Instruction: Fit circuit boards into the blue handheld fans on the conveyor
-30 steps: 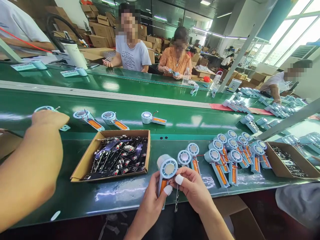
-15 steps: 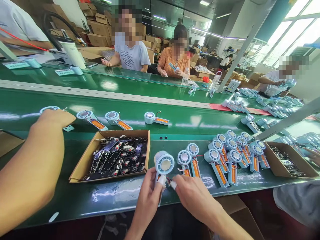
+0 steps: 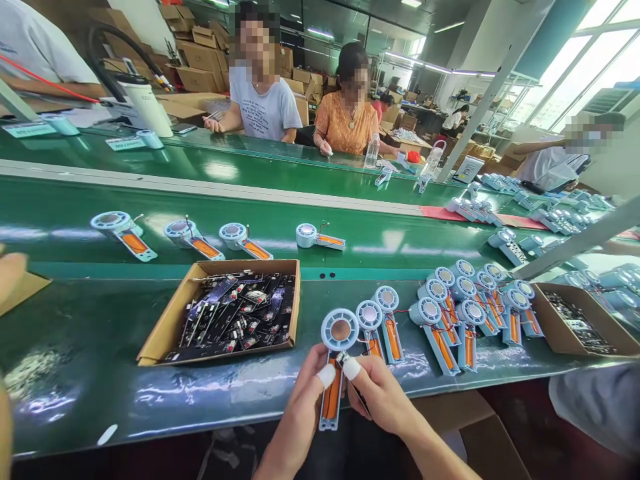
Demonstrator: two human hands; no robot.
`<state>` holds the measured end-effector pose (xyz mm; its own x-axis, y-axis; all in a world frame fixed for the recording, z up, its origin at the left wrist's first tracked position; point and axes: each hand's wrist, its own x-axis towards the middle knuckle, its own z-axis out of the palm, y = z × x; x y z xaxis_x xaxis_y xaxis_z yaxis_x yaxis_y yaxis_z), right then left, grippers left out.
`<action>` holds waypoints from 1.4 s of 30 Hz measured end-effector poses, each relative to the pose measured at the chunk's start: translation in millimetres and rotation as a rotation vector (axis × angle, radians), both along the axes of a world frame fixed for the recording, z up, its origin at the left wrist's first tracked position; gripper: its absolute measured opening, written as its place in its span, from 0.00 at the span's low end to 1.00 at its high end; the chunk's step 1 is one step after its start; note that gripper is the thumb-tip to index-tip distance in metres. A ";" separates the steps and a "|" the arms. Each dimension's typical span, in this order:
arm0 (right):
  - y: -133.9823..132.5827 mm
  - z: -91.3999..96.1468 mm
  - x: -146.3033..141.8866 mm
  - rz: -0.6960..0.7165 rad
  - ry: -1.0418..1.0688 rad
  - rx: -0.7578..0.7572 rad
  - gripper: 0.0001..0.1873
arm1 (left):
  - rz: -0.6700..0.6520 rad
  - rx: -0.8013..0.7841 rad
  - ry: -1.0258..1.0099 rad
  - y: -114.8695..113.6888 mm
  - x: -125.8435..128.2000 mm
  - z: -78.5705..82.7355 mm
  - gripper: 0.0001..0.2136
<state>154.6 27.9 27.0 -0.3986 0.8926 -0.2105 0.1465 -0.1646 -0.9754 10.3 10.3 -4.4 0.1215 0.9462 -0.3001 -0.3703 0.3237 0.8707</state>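
My left hand is closed round a light-blue handheld fan, whose round head points up. Its handle is uncovered, showing an orange battery inside. Pressed close to the handle, my right hand pinches a narrow dark circuit board, mostly hidden by the fingers. White covers sit on both thumbs. Just beyond my hands lie two similar fans, and farther right is a cluster of several more with red wires. To the left stands a cardboard box of dark circuit boards.
Several fans lie along the green conveyor behind the bench. A second open box holds boards at the right. A slanted metal post crosses the right side. Co-workers sit opposite; another person's hand is at the left edge.
The fan in my left hand has turned, so its handle and battery now show. My right hand has closed in against it. A neighbour's arm has drawn back left, and the conveyor fans have shifted right.
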 end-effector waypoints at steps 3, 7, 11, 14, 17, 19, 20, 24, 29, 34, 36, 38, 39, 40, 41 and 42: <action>-3.7 -3.8 -3.4 -0.094 0.016 -0.020 0.37 | 0.033 0.074 0.080 -4.6 5.5 -11.6 0.25; -11.5 -0.3 -3.4 -0.178 0.053 -0.037 0.34 | 0.040 0.157 0.278 -3.4 10.9 -9.4 0.22; -32.2 -3.9 -5.1 -0.284 0.064 0.035 0.21 | 0.114 0.179 0.494 5.4 12.5 3.5 0.18; -45.5 -17.3 -7.6 -0.348 0.016 0.173 0.24 | 0.145 0.164 0.540 11.4 12.2 9.5 0.15; -47.9 -30.1 -9.4 -0.420 -0.113 0.337 0.22 | 0.108 0.108 0.438 12.0 12.9 10.2 0.17; -45.5 -34.3 -11.4 -0.446 -0.269 0.506 0.22 | 0.082 0.067 0.341 9.1 15.4 8.3 0.20; -44.1 -35.1 -12.9 -0.445 -0.356 0.589 0.23 | 0.088 0.056 0.318 7.1 17.4 7.0 0.21; -40.5 -31.0 -18.7 -0.310 -0.734 0.758 0.34 | 0.166 0.075 0.367 1.6 24.1 2.9 0.27; -35.3 -17.8 -20.3 -0.066 -1.020 0.739 0.44 | 0.170 0.086 0.387 8.4 19.2 -1.6 0.24; -32.2 -23.0 -24.8 -0.145 -0.928 0.887 0.45 | 0.154 0.039 0.516 14.3 9.5 -4.6 0.22; -31.1 -34.1 -25.9 -0.200 -0.954 0.882 0.43 | 0.034 0.138 0.623 17.1 0.8 2.2 0.21; -27.0 -48.5 -26.6 -0.280 -1.028 0.880 0.42 | -0.152 0.231 0.754 24.1 -14.3 15.6 0.18; -23.6 -56.0 -27.2 -0.325 -1.069 0.893 0.42 | -0.215 0.272 0.842 29.7 -24.4 24.0 0.18; -19.7 -62.9 -28.0 -0.368 -1.105 0.913 0.43 | -0.233 0.308 0.953 37.1 -35.9 32.7 0.19; -15.7 -68.9 -29.1 -0.401 -1.129 0.936 0.43 | -0.169 0.358 1.109 45.9 -48.4 41.0 0.20; -12.2 -73.5 -30.2 -0.420 -1.136 0.955 0.43 | -0.052 0.432 1.288 55.9 -61.2 48.1 0.20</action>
